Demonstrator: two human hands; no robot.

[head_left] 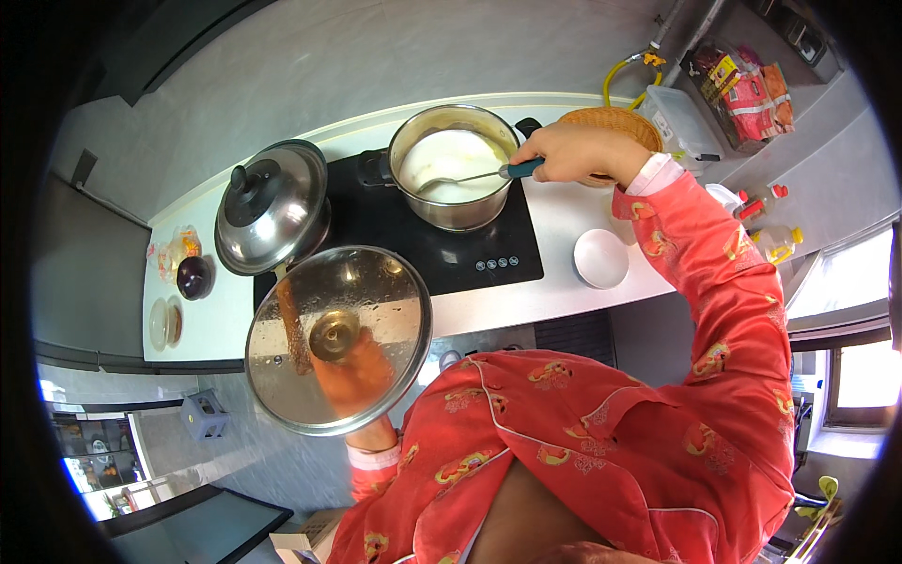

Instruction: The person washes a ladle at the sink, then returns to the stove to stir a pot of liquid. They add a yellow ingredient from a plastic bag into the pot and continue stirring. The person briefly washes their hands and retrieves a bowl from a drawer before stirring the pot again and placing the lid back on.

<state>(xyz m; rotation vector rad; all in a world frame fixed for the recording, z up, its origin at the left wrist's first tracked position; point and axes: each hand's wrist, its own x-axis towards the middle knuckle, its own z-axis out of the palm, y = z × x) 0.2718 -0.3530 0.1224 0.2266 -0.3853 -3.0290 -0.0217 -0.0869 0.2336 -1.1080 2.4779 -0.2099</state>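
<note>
My right hand (566,151) grips the teal handle (525,168) of a metal ladle or spoon. Its far end dips into white liquid (451,158) in a stainless-steel pot (458,215) on the black cooktop (451,257). To the left and lower, a round glass pot lid (282,395) with a metal rim is held up, water drops on it. Blurred through the glass, my left hand (356,374) is behind the lid, around its central knob; the fingers are hard to make out. A metal lid with a black knob (271,236) covers a pan beside the pot, with a brown handle pointing towards me.
A white bowl (601,259) sits right of the cooktop. Behind my right wrist are a wicker basket (606,121) and a clear plastic box (680,120). Bottles (775,240) stand farther right. On the left counter lie a dark round item (194,277) and plastic packaging (176,247).
</note>
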